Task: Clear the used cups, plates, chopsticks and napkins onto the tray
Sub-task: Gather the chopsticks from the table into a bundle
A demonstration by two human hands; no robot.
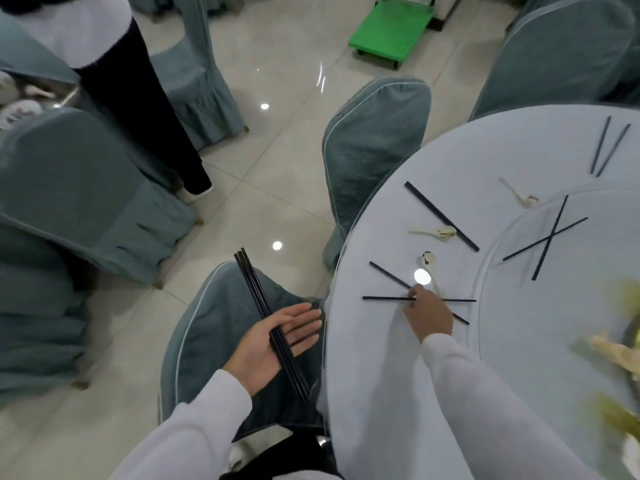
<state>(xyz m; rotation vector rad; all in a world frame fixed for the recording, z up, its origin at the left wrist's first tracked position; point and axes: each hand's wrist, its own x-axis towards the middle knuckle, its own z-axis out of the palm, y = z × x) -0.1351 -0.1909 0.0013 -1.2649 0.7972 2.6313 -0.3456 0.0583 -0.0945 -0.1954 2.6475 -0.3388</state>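
From the head view, your left hand point(277, 344) lies palm up over the chair point(221, 341) beside the desk point(381, 393). Its grip is apart, fingers straight, and a bundle point(266, 317) of black chopsticks rests across the palm, the far ends reaching out past the fingers toward the floor point(277, 140).

Your right hand point(429, 313) is over the desk edge, knuckles up. Its grip is together on a crossed pair point(384, 298) of chopsticks: the fingertips pinch them where the two sticks meet, and both still lie on the cloth. A spoon point(427, 263) lies just beyond that hand, touching or nearly touching the pair; you cannot tell which.

Farther along the rim, a long pair point(436, 213) lies side by side with a second spoon point(440, 232) beside it. A third spoon point(519, 197) sits near the raised turntable point(512, 306). An X pair point(550, 237) lies crossed on the turntable edge, and a far pair point(606, 147) sits near the desk's back rim.

No tray, cup or plate can be made out; the only holder of anything is your left palm. On the turntable at the right there is blurred yellow-green stuff point(620, 351), too smeared to name.

More covered chairs ring the desk, a person's legs point(138, 109) stand at upper left, and a green cart point(391, 29) is parked on the floor beyond.
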